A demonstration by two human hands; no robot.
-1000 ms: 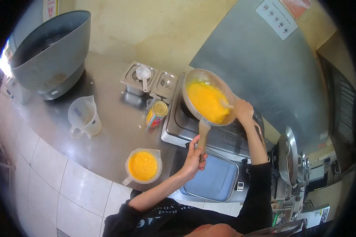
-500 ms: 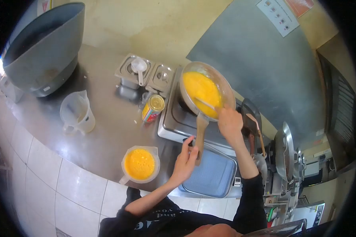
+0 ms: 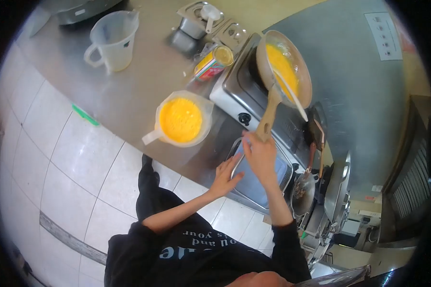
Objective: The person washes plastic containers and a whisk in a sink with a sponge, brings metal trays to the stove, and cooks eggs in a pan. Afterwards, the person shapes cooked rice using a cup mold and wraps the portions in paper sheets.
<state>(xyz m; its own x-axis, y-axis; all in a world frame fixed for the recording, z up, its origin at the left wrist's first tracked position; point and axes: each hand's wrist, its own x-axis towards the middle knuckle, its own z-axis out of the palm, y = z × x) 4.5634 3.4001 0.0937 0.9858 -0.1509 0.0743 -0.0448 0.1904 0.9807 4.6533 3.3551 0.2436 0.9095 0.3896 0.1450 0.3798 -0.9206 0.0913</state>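
A frying pan [image 3: 306,62] with a wooden handle sits on the portable stove [image 3: 227,91]. Yellow liquid [image 3: 278,60], like beaten egg, covers part of its base, and a pale spatula [image 3: 292,93] leans in it across the rim. My right hand [image 3: 262,155] is closed at the end of the pan's handle, its fingers partly hidden. Lower left of it, my left hand [image 3: 225,178] is open, fingers apart, over the near left edge of a tray with a blue lining [image 3: 251,184]. Left of the stove stands a measuring jug [image 3: 207,107] of yellow liquid.
Farther left on the steel counter [image 3: 143,91] is another clear jug [image 3: 112,45]. A yellow-labelled can [image 3: 213,62] and lidded metal containers [image 3: 192,24], with a white scoop [image 3: 209,13] on top, stand beside the stove. Other pans [image 3: 337,191] are at the right.
My right hand has left the spatula, which now rests in the pan, and moved down to the handle's end. My left hand has moved from the handle to the tray. The view has shifted.
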